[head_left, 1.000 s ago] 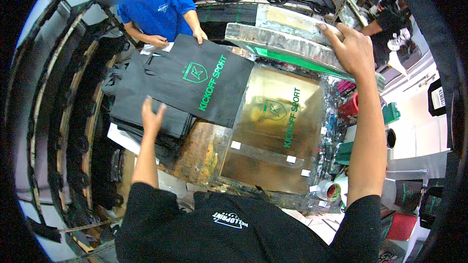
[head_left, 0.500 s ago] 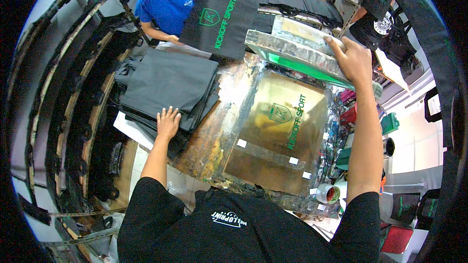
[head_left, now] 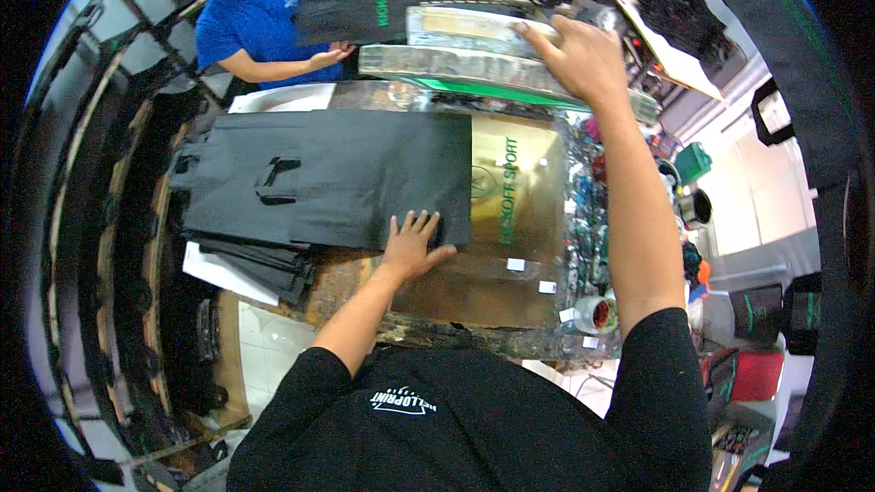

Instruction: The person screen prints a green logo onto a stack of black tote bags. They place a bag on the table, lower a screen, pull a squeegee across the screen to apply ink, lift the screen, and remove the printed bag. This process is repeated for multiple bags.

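My left hand (head_left: 415,248) lies flat with its fingers spread on the near edge of a black fabric bag (head_left: 355,150). This bag has a cut-out handle and reaches from a pile of black bags (head_left: 273,269) over the left part of a brownish, shiny printing board (head_left: 474,296). A green crest and lettering show on the board, partly covered by the bag. At the far side, my right hand (head_left: 588,59) grips the top of a raised screen printing frame (head_left: 465,66), whose underside shows green. A pale squeegee (head_left: 478,29) rests along the frame, under my thumb.
Across the table a person in a blue shirt (head_left: 251,23) holds a black bag with a green print (head_left: 360,0). A jar with red contents (head_left: 599,314) stands near the table's right edge. Dark racks (head_left: 118,246) line the left side.
A black bag has moved right from the pile onto the board, with my left hand on it. The co-worker's printed bag has moved farther away. My right hand still holds the frame up.
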### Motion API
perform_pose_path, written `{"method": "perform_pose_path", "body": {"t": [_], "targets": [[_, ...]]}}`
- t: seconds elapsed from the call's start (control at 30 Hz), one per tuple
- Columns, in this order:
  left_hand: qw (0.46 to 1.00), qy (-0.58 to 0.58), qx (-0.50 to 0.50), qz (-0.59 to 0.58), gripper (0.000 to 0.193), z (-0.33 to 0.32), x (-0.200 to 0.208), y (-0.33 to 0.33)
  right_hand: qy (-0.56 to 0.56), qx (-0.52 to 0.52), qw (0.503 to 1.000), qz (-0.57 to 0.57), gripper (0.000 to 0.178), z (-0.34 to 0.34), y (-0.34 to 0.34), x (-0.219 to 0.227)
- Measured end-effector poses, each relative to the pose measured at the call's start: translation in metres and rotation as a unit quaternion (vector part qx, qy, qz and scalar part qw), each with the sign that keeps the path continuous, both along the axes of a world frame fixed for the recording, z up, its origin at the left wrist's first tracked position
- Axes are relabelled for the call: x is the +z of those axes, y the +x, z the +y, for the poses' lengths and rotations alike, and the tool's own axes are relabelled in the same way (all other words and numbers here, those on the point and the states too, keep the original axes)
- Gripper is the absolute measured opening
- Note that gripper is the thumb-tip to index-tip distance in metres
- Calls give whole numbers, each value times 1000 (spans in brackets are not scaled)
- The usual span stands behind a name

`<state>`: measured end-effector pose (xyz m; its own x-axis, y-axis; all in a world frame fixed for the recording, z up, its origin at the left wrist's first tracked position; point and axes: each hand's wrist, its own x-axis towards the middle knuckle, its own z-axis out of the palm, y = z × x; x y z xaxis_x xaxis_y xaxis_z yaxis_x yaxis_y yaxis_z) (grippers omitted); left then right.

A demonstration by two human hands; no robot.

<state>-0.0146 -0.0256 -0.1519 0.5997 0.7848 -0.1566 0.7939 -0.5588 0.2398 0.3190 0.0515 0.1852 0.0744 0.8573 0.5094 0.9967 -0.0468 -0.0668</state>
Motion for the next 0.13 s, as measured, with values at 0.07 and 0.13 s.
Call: {"method": "perform_pose_path", "body": {"t": [0.07, 0.13], "targets": [[998, 42, -50, 19, 110, -21, -24, 17, -2, -2, 1000, -9, 84, -3, 2, 0], [993, 46, -92, 56, 116, -34, -30, 16, -13, -16, 1000, -17, 84, -6, 16, -5]]}}
